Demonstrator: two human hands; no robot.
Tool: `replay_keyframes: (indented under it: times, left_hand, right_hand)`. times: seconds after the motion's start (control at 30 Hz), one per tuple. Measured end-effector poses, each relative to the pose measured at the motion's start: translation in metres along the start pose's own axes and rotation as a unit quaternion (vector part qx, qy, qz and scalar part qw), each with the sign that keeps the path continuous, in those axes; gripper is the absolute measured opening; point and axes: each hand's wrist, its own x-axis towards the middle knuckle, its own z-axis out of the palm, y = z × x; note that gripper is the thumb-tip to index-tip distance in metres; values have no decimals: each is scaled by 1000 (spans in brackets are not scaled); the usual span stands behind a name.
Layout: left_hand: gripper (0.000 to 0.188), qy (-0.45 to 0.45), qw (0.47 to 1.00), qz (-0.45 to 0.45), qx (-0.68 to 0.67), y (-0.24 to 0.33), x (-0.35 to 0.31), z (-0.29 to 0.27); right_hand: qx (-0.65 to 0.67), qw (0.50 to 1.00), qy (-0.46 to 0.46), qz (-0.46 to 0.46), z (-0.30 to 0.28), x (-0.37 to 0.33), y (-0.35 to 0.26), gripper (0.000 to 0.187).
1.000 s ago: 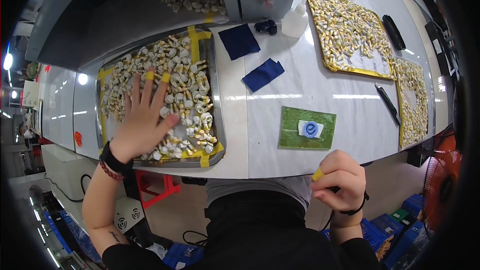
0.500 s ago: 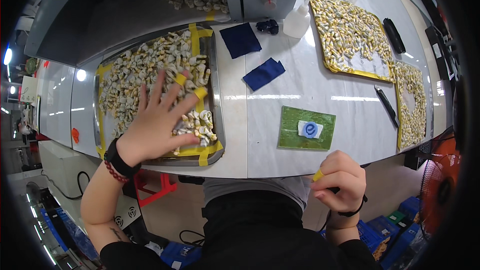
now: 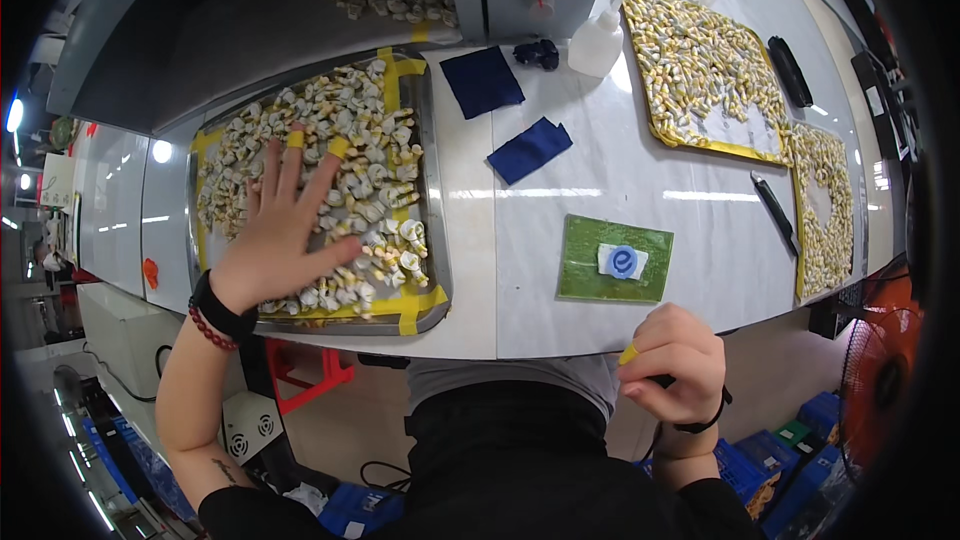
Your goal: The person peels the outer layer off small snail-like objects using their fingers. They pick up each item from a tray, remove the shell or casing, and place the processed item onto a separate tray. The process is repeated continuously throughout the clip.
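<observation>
My left hand [image 3: 275,240] lies spread, palm down, over many small white-and-yellow pieces [image 3: 378,180] in a metal tray [image 3: 438,280] edged with yellow tape. Its fingers are apart, and two fingertips wear yellow covers. In front of my body, just off the table's near edge, my right hand [image 3: 682,365] is held with its fingers curled in; a dark bit shows between them, too little to name. Close by, a green rectangular mat [image 3: 585,275] carries a white patch with a round blue piece [image 3: 624,261] on it.
Two dark blue cloths [image 3: 530,150] lie mid-table, near a white squeeze bottle [image 3: 595,45]. At the right are two yellow-edged trays [image 3: 715,148] of small pieces and a black pen-like tool [image 3: 774,212]. A grey machine [image 3: 545,0] with a green light stands behind.
My left hand has slid left and slightly away from me across the pieces, uncovering more of them at the tray's right side. My right hand has hardly moved.
</observation>
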Motion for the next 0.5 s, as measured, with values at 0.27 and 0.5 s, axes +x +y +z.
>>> replay_keyframes:
  times: [0.27, 0.5]
  left_hand:
    - [90, 20, 997, 57, 42, 8, 6, -12]
    - [104, -74, 994, 29, 79, 15, 16, -15]
  right_hand:
    - [1, 999, -33, -3, 4, 6, 2, 18]
    - [-6, 999, -40, 7, 4, 2, 5, 16]
